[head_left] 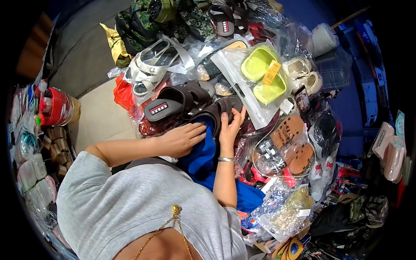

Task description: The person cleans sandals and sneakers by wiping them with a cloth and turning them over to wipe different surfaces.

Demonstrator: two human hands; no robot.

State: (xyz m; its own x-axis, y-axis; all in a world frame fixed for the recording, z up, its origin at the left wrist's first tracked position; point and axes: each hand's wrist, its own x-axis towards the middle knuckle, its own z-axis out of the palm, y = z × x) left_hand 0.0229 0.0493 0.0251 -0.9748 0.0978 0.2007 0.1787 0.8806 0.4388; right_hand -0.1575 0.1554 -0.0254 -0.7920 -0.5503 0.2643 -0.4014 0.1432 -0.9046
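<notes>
My right hand [231,125], with a silver bracelet at the wrist, grips a dark brown sandal [225,104], the thumb lying along its side. Fingers of my left hand [185,138] are closed on a blue cloth [203,151] that reaches up against that sandal; the fingertips are partly hidden in its folds. Just beyond my left hand lies another dark brown sandal [175,102] with a red label on its insole. The cloth drapes over my lap and on past my right forearm.
Bagged footwear is heaped around: white sandals [151,67], lime green slippers [264,73] in a clear zip bag, brown slippers [292,143] and cream shoes [303,73]. A camouflage bag [143,21] sits at the back. Red stacked items [56,106] stand at left on the floor.
</notes>
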